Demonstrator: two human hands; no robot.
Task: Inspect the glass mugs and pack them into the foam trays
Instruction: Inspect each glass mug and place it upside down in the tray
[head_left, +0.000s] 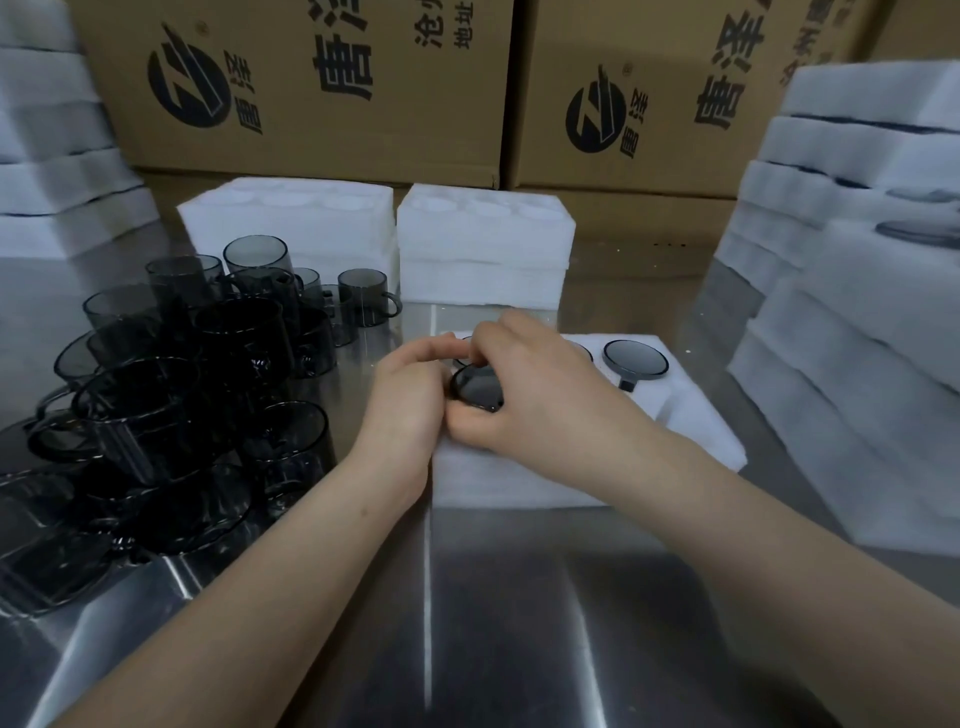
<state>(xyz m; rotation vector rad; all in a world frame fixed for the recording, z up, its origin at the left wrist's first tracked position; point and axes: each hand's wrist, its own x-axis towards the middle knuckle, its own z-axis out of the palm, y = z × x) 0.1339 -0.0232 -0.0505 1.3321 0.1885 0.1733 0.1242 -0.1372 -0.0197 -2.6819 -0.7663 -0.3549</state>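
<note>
Head view.
- Smoked-glass mug (477, 387): held between both hands over the left end of the foam tray (571, 467), rim tilted toward the camera. Whether it is seated in a cavity cannot be told.
- Left hand (410, 400): fingers curled against the mug's left side.
- Right hand (524, 384): fingers bent over the rim, clamped on it.
- Second mug (635, 358): seated in the tray's far right cavity, handle toward the camera.
- Loose mugs (182, 389): clustered at left on the steel table (519, 597).
- Empty foam trays (483, 228): two, side by side behind.
- Foam stacks (857, 312): at right and left.
- Cardboard cartons (311, 88): at rear.
</note>
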